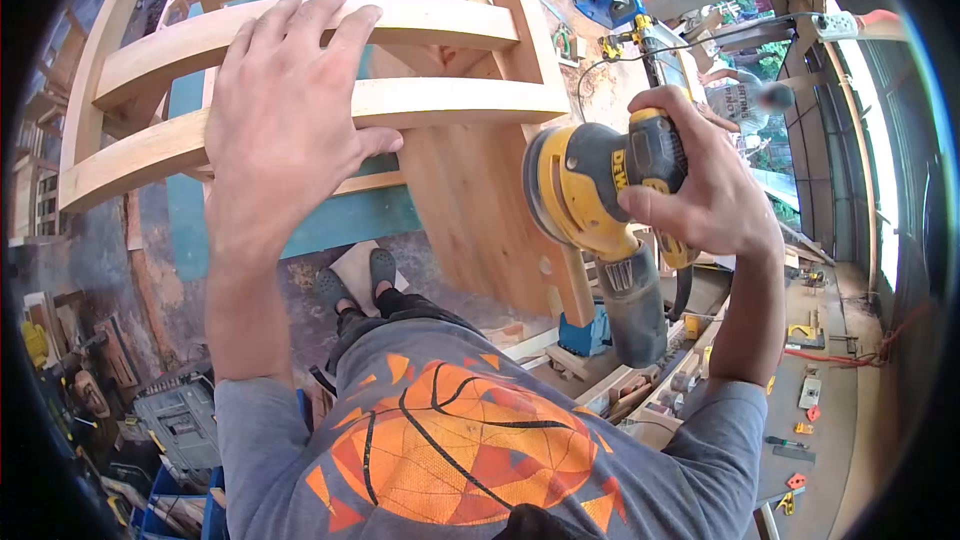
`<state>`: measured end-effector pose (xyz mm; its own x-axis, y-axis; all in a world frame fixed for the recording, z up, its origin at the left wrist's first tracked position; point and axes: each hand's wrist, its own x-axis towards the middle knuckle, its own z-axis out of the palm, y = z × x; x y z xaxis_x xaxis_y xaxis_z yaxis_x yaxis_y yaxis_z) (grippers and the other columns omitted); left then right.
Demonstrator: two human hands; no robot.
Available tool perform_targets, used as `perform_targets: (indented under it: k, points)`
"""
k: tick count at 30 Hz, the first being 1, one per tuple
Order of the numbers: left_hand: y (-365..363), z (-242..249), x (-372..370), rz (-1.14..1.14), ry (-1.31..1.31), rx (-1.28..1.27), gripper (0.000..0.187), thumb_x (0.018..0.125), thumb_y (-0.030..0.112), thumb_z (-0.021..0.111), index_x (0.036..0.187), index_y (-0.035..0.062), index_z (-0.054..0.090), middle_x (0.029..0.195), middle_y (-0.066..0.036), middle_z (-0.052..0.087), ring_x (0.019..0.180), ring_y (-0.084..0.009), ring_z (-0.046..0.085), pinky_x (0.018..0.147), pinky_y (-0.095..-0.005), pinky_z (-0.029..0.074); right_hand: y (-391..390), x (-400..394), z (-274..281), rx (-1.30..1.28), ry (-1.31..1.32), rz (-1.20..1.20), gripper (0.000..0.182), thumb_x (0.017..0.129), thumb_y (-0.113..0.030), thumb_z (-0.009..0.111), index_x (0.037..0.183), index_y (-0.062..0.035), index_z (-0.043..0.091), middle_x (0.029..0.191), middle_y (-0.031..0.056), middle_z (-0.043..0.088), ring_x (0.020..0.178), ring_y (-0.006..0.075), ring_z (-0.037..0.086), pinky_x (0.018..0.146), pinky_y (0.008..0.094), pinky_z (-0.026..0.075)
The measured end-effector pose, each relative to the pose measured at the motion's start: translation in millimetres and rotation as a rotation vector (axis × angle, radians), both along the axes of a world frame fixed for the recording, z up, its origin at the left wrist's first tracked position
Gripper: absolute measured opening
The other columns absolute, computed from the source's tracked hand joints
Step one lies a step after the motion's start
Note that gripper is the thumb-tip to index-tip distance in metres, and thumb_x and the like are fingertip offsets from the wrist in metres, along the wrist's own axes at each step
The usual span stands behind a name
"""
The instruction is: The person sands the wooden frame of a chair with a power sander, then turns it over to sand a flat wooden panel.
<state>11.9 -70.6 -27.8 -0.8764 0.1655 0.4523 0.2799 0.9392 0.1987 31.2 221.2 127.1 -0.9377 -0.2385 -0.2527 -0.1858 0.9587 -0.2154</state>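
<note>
Workshop floor below: my left hand point(285, 110) presses flat on the chair frame point(440, 100); my right hand point(715, 185) clamps the orbital sander point(590, 190), pad against the right-side board, whose length runs near to far.

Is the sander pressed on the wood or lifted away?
On it: the sander in the right hand meets the wooden leg.
</note>
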Motion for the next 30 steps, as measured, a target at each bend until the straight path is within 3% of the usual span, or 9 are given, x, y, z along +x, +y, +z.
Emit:
perform_targets:
  k: [4, 10, 12, 16, 19, 20, 22, 24, 30]
  points:
    - [0, 1, 0, -0.015, -0.006, 0.001, 0.091, 0.057, 0.033, 0.095, 0.137, 0.01, 0.06, 0.143, -0.008, 0.059, 0.134, -0.0324, 0.053, 0.114, -0.0454, 0.044, 2, 27, -2, 0.051, 0.071, 0.126, 0.064, 0.066, -0.024, 0.078, 0.124, -0.0093, 0.057, 0.1, 0.0182, 0.061, 0.097, 0.0404, 0.064, 0.085, 0.0489, 0.05]
    - [-5, -2, 4, -0.111, 0.09, 0.017, 0.083, 0.062, 0.041, 0.093, 0.133, 0.0112, 0.064, 0.131, -0.007, 0.066, 0.124, -0.028, 0.059, 0.106, -0.0432, 0.049, 33, 86, 3, 0.074, 0.026, 0.078, 0.066, 0.062, -0.024, 0.079, 0.124, -0.0112, 0.059, 0.102, 0.017, 0.058, 0.094, 0.0413, 0.064, 0.082, 0.0494, 0.051]
    - [-7, -6, 6, -0.183, 0.133, -0.017, 0.081, 0.06, 0.038, 0.091, 0.132, 0.014, 0.064, 0.13, -0.006, 0.067, 0.114, -0.0288, 0.063, 0.096, -0.0438, 0.053, 41, 107, 6, 0.089, 0.007, 0.056, 0.066, 0.061, -0.024, 0.08, 0.123, -0.0119, 0.06, 0.101, 0.0158, 0.057, 0.092, 0.041, 0.065, 0.08, 0.0496, 0.052]
    - [-4, -10, 7, -0.19, 0.187, -0.116, 0.075, 0.064, 0.04, 0.089, 0.131, 0.0144, 0.064, 0.128, -0.005, 0.067, 0.114, -0.0269, 0.063, 0.096, -0.0432, 0.052, 46, 132, 8, 0.13, 0.012, 0.001, 0.064, 0.061, -0.024, 0.08, 0.121, -0.0126, 0.062, 0.101, 0.015, 0.057, 0.087, 0.0403, 0.066, 0.076, 0.0497, 0.053]
    - [28, -20, 17, -0.162, 0.265, -0.096, 0.069, 0.073, 0.038, 0.086, 0.132, 0.0112, 0.063, 0.13, -0.006, 0.065, 0.119, -0.0276, 0.06, 0.103, -0.0473, 0.046, 51, 120, 6, 0.062, -0.004, 0.039, 0.065, 0.056, -0.024, 0.081, 0.117, -0.0098, 0.061, 0.106, 0.0136, 0.059, 0.093, 0.039, 0.065, 0.08, 0.0469, 0.052]
    - [38, -26, 20, -0.164, 0.304, -0.055, 0.066, 0.076, 0.037, 0.084, 0.133, 0.0099, 0.063, 0.131, -0.006, 0.065, 0.121, -0.0282, 0.059, 0.106, -0.0489, 0.044, 49, 113, 7, 0.039, 0.055, 0.136, 0.063, 0.062, -0.024, 0.08, 0.121, -0.0143, 0.062, 0.097, 0.0142, 0.058, 0.083, 0.0401, 0.066, 0.074, 0.0484, 0.054]
    - [40, -30, 23, -0.161, 0.34, -0.06, 0.063, 0.078, 0.035, 0.083, 0.133, 0.0094, 0.063, 0.133, -0.007, 0.064, 0.122, -0.0287, 0.059, 0.108, -0.0495, 0.043, 45, 99, 8, 0.024, 0.069, 0.196, 0.063, 0.062, -0.024, 0.08, 0.121, -0.0143, 0.062, 0.098, 0.0145, 0.058, 0.083, 0.0401, 0.066, 0.074, 0.0487, 0.054]
    - [34, -31, 28, -0.199, 0.351, -0.039, 0.057, 0.082, 0.027, 0.08, 0.133, 0.0093, 0.062, 0.138, -0.008, 0.063, 0.126, -0.0294, 0.058, 0.112, -0.05, 0.039, 41, 88, 6, 0.023, 0.092, 0.253, 0.062, 0.063, -0.023, 0.08, 0.122, -0.0143, 0.062, 0.099, 0.0152, 0.059, 0.084, 0.0405, 0.066, 0.074, 0.0492, 0.053]
    - [-32, -30, 60, 0.014, 0.38, -0.099, 0.051, 0.082, 0.023, 0.08, 0.129, 0.0091, 0.065, 0.137, -0.007, 0.065, 0.131, -0.0294, 0.058, 0.115, -0.0507, 0.037, 42, 58, 7, -0.008, 0.08, 0.303, 0.063, 0.062, -0.022, 0.08, 0.122, -0.0138, 0.062, 0.101, 0.016, 0.06, 0.09, 0.0408, 0.066, 0.079, 0.049, 0.053]
